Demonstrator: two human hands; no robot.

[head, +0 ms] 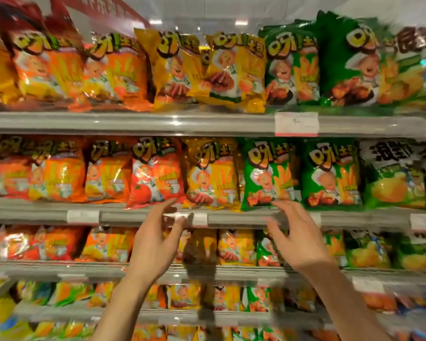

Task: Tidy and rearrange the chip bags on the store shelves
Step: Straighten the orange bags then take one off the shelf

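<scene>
Chip bags fill several shelves in front of me. On the second shelf a yellow bag (210, 172) stands between a red tomato bag (156, 172) and a green bag (268, 172). My left hand (155, 242) is raised just below the red and yellow bags, fingers spread and relaxed, holding nothing. My right hand (295, 239) is raised below the green bag, fingers loosely spread, empty, its fingertips close to the bag's bottom edge. Both hands hover in front of the shelf's price rail (133, 216). The view is blurred by motion.
The top shelf holds orange bags (47, 67), yellow bags (234, 70) that lean and overlap, and green bags (290, 62). Lighter green chip bags (394, 178) stand at the right. Lower shelves carry smaller bags of the same kinds. White price tags (296, 124) sit on the rails.
</scene>
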